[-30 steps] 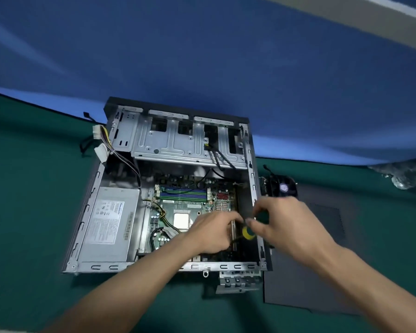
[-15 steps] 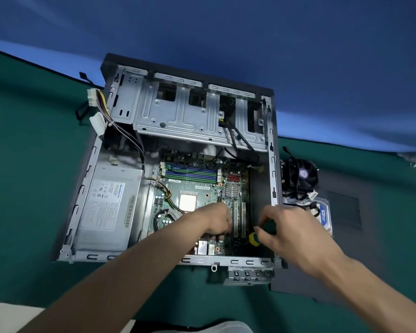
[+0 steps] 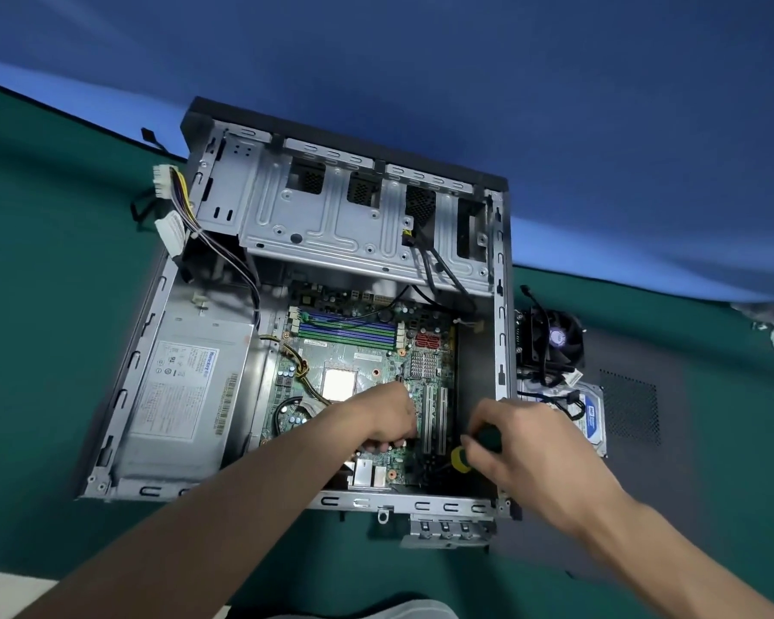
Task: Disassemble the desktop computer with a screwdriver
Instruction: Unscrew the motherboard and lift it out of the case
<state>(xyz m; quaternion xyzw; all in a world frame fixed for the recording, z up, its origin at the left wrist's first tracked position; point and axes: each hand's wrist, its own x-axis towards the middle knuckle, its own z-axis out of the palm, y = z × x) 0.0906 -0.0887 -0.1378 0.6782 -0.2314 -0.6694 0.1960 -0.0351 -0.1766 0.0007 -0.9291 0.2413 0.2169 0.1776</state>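
Note:
The open desktop case lies on its side on a green mat, with its green motherboard exposed. My right hand grips a screwdriver with a green and yellow handle near the board's lower right corner; the tip is hidden. My left hand rests on the motherboard beside the white expansion slots, its curled fingers pressing down. I cannot tell whether they hold anything.
A grey power supply fills the case's left side and a metal drive cage spans the top. To the right of the case lie a black cooler fan, a hard drive and a dark side panel.
The view has tilted down and drawn closer to the case. Both hands have shifted lower inside it, toward the board's near edge. The fan and hard drive came into view.

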